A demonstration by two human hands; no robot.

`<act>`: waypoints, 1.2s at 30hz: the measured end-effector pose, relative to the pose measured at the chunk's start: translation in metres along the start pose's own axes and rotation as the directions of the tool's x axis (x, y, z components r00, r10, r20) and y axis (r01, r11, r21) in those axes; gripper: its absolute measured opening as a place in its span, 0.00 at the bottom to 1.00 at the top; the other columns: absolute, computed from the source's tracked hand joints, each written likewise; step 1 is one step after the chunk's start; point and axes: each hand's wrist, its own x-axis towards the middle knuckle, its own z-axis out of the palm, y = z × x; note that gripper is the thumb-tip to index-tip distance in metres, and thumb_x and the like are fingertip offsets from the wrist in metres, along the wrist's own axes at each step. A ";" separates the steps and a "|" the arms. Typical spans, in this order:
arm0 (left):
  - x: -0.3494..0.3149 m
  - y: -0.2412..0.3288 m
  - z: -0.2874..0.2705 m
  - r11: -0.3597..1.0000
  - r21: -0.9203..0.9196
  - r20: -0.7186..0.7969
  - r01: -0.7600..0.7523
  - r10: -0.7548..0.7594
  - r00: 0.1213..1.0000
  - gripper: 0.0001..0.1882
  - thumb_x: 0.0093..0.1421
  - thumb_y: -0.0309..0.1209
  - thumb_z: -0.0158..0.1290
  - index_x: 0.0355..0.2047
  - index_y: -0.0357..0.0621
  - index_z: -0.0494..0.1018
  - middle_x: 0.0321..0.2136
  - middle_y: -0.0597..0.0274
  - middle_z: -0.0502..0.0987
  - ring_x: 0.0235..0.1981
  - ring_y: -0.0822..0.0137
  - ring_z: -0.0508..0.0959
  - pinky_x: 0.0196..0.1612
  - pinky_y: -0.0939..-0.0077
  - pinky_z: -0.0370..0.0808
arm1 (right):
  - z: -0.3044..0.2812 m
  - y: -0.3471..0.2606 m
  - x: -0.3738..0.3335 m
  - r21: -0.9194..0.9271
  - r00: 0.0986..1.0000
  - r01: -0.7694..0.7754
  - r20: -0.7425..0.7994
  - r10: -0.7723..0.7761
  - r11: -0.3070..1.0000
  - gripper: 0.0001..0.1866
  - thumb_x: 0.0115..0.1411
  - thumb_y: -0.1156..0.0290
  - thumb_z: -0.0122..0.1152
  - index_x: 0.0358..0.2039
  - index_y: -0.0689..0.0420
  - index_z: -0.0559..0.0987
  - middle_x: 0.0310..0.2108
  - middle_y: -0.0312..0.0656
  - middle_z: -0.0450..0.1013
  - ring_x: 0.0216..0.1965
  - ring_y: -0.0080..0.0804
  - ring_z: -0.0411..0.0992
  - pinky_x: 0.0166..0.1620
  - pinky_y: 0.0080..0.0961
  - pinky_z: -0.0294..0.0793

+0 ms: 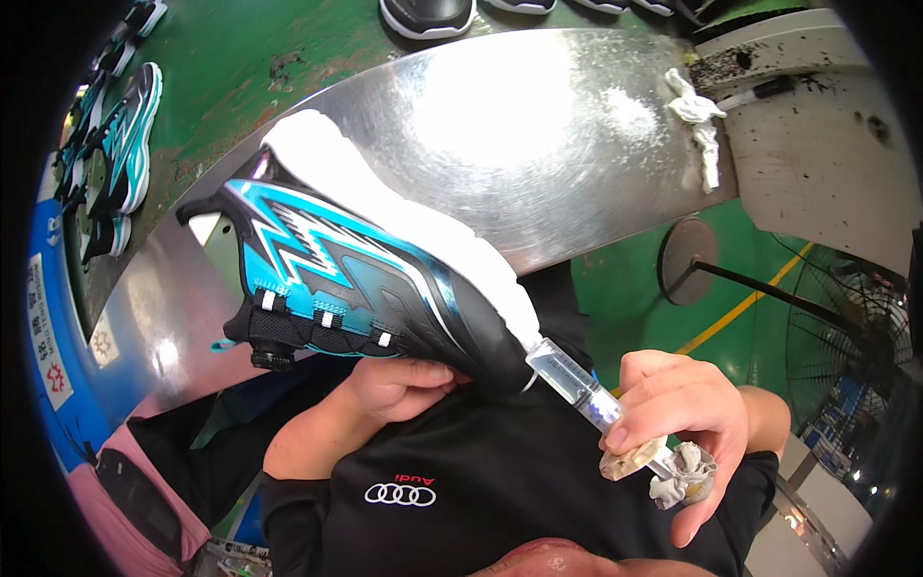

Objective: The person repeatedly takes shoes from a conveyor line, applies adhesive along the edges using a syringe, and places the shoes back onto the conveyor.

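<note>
Over a curved steel worktop carrying one crumpled white rag, above a green floor with a row of finished shoes, the left hand grips one black-and-turquoise shoe from beneath while the right hand closes around one clear syringe touching its white sole.

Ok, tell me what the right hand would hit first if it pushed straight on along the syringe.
The right hand points its syringe up-left at the shoe's white sole near the toe; the tip looks already against it, so likely the sole first.
</note>
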 end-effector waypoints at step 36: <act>0.072 0.013 0.042 0.973 -0.183 0.401 -0.140 0.204 0.893 0.18 0.61 0.29 0.50 0.52 0.42 0.66 0.50 0.50 0.71 0.52 0.54 0.71 0.45 0.73 0.79 | 0.016 0.009 -0.011 -0.796 0.952 0.194 0.011 -0.307 0.573 0.21 0.45 0.53 0.68 0.34 0.54 0.78 0.27 0.34 0.73 0.17 0.25 0.56 0.19 0.18 0.56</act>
